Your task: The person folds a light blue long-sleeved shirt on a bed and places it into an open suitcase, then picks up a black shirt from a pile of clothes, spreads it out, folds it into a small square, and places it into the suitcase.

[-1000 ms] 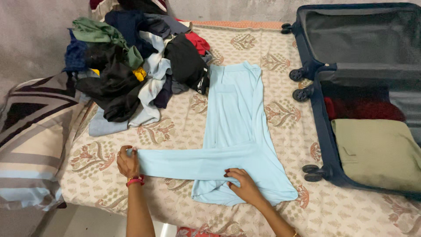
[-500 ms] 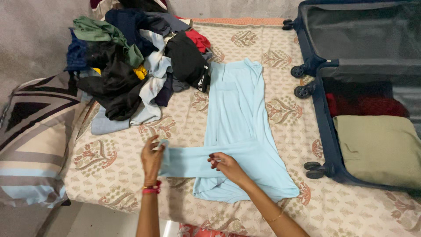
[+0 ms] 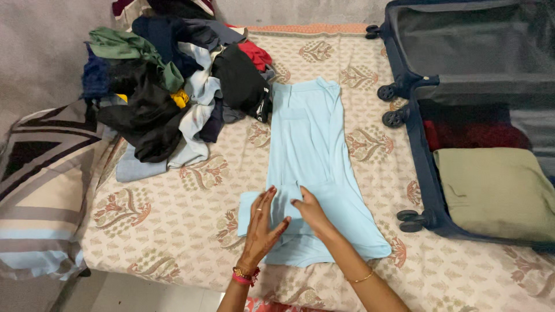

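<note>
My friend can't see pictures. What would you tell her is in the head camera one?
Two hands, left hand and right hand, press flat on a light blue garment spread on a patterned bedsheet. A pile of clothes lies behind to the left, an open suitcase with folded clothes to the right.

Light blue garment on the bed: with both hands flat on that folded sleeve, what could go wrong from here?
1. The folded sleeve under the left hand and right hand may spring open once released.
2. The light blue garment has its top corner touching the pile of loose clothes; pulling it could drag pieces along.
</note>
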